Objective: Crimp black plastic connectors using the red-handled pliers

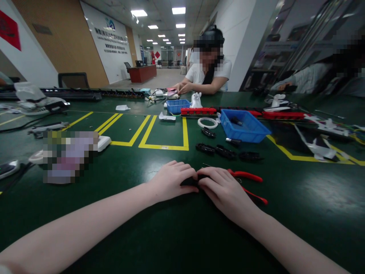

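Note:
My left hand (176,179) and my right hand (225,190) meet over the green tabletop. Between them is a small black part (189,182), mostly covered by the fingers, so its exact kind does not show. Both hands are closed on it. Red-handled pliers (251,176) lie beside my right hand, their jaws hidden behind it. Just beyond the hands lie several black plastic pieces (225,152), with a blue bin (246,131) behind them holding some dark small items.
A white tape roll (208,122) and a smaller blue bin (177,105) lie farther back by red strips (199,111). At left are a blurred-out phone-like object (68,160) and a white box (104,143). Across the table a person (211,72) works with both hands.

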Tool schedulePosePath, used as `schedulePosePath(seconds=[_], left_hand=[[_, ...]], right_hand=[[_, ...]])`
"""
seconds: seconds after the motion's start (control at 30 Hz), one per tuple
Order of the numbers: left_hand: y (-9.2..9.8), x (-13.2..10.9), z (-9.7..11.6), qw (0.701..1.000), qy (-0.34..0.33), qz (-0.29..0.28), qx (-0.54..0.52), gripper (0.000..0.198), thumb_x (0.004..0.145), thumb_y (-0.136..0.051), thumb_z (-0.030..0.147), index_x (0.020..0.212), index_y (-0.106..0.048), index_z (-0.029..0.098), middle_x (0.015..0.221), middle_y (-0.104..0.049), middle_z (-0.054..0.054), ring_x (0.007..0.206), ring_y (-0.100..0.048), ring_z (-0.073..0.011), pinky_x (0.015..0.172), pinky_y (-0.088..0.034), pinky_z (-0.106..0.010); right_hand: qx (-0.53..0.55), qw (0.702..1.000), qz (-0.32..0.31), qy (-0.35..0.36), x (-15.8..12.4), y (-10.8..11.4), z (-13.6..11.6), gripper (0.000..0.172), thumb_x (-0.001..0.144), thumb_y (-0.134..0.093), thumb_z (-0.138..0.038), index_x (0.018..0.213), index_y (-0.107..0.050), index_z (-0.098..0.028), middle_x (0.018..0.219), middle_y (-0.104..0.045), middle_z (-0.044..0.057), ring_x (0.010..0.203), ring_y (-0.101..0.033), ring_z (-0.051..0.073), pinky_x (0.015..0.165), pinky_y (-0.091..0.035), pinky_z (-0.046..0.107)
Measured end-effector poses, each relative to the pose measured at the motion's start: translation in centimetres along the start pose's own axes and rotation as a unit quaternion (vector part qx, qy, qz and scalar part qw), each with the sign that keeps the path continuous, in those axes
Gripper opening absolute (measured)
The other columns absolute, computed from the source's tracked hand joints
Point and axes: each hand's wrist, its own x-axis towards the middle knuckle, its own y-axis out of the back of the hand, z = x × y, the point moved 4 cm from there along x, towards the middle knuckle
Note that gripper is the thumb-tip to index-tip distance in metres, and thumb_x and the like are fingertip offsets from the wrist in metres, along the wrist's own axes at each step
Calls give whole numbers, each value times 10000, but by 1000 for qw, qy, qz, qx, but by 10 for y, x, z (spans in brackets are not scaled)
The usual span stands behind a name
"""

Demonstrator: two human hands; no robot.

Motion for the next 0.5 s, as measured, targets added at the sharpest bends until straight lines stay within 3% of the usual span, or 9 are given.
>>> schedulePosePath(seconds=[0.3,0.5], left_hand=[[2,0,0,1000,-17,-16,-7,262,941,-601,381,1165,-660,257,1082,-639,-44,963,-608,-200,781,-485,-324],[1,-1,-2,999,-21,-17,-36,254,938,-609,344,1166,-683,261,1098,-626,-51,972,-596,-202,785,-493,-330]], right_hand=[[72,993,-14,-91,-2,7,18,175,936,-440,-174,944,-608,-223,917,-674,65,848,-635,205,747,-533,373],[61,996,-5,-62,-3,4,14,199,937,-453,-148,962,-635,-224,962,-677,63,918,-625,204,818,-513,391]])
